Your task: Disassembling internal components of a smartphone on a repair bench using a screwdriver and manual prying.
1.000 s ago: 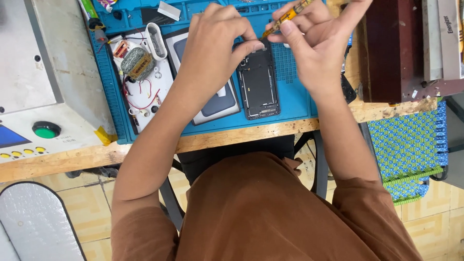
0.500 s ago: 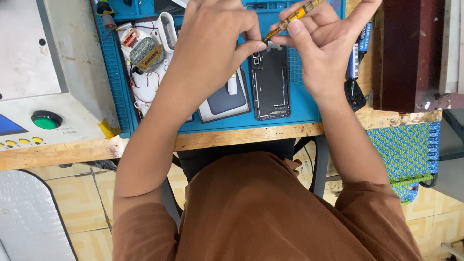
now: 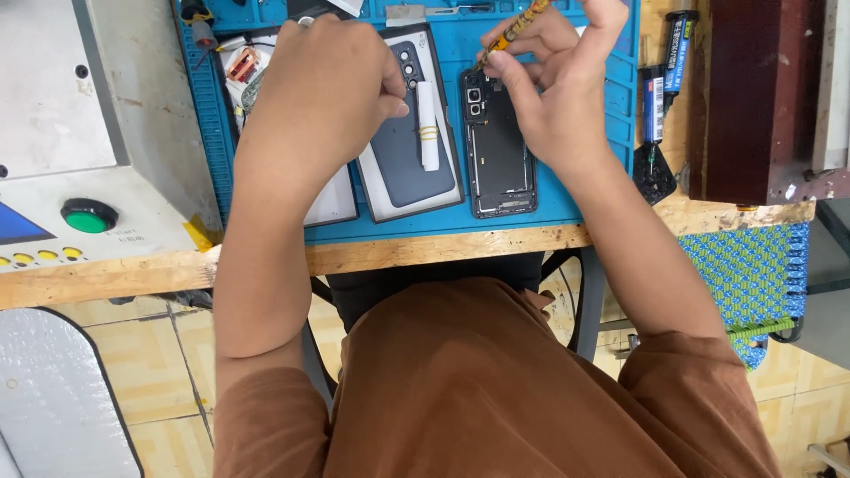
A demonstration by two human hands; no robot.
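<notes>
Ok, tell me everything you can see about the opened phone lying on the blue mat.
The opened phone is a black, rectangular shell lying flat with its back cover off, long side running away from the person. Inside, a dark frame shows, with small camera parts at the far end. It rests on the blue mat, near the edge of the wooden bench, beside a grey back cover. The right hand hovers over its far end with a thin yellow-handled tool; whether the tip touches is unclear.

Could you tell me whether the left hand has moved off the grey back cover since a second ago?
Yes: the left hand has slid left, uncovering the grey back cover.
</notes>
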